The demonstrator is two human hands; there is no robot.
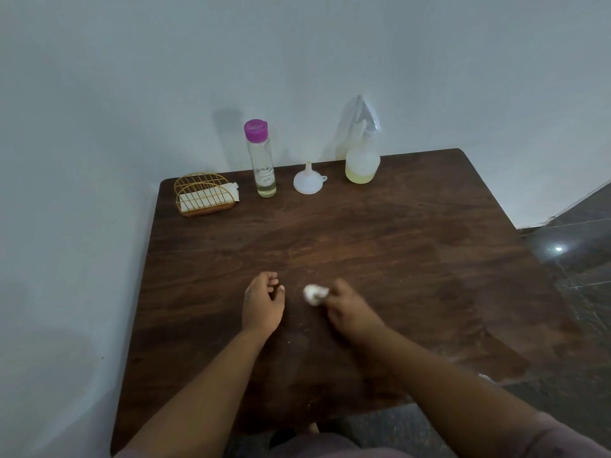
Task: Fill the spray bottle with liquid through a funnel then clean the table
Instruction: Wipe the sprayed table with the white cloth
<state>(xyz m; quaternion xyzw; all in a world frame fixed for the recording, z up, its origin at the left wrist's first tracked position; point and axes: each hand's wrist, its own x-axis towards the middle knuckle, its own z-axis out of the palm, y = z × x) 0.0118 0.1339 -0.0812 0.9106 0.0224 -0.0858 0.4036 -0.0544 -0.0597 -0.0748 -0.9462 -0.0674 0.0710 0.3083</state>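
Right hand (344,307) pinching wadded tissue (314,294) on table (413,233): soft, light, tearing when damp; best pressed flat. Left hand (263,304) loosely curled, holding nothing.

- The clear bottle (263,163) with the purple cap (255,130) carries pale lettering running lengthwise up its side (it seems to read "elie" or something close, but the letters are too faint and small to be sure).
- No other text, label, brand, number or sign can be read on anything else on the table (363,246).
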